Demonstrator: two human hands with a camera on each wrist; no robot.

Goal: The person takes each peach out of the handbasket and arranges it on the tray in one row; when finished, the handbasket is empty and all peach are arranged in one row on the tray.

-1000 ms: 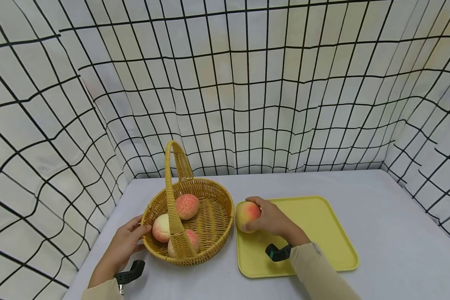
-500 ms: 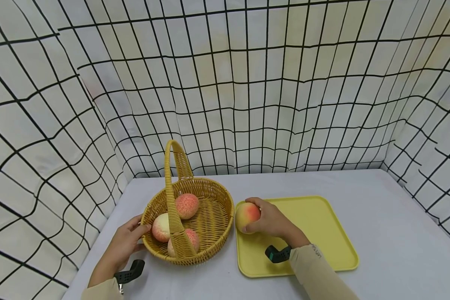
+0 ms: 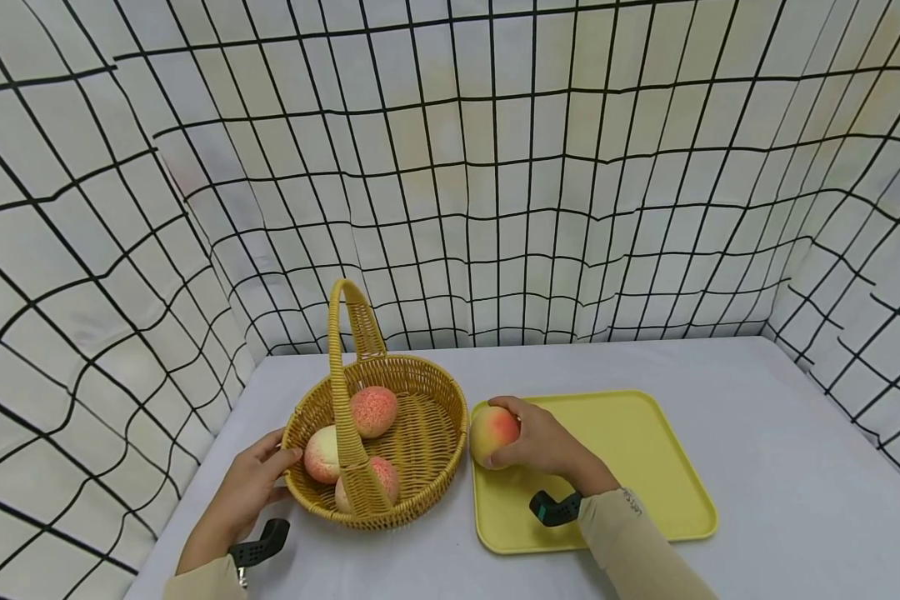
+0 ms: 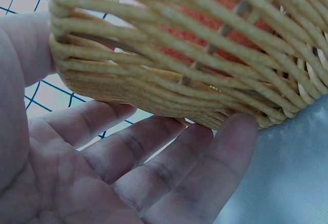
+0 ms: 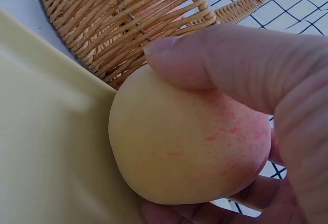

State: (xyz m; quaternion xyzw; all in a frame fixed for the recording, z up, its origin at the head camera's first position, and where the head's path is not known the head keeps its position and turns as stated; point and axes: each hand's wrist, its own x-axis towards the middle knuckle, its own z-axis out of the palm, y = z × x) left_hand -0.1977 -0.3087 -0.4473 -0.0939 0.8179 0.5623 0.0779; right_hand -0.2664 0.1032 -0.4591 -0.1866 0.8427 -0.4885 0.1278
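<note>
My right hand (image 3: pixel 543 437) grips a yellow peach with a red blush (image 3: pixel 493 435) at the left edge of the yellow tray (image 3: pixel 615 517). The right wrist view shows the thumb across the top of the peach (image 5: pixel 179 142) and the fingers around its far side. My left hand (image 3: pixel 251 479) holds the left rim of a wicker basket (image 3: pixel 431 433), thumb over the rim and fingers against the outer wall. Inside the basket lie three peaches: a red one (image 3: pixel 375 411), a pale one (image 3: pixel 322 456) and one partly behind the handle (image 3: pixel 385 479).
The basket's tall arched handle (image 3: pixel 348 392) rises above its left half. Basket and tray stand close side by side on a white-covered table (image 3: pixel 780 467). White walls with black grid lines (image 3: pixel 525 208) enclose the back and sides.
Almost nothing differs. The peach in my right hand has shifted very slightly to the left, and my left hand keeps its place on the basket.
</note>
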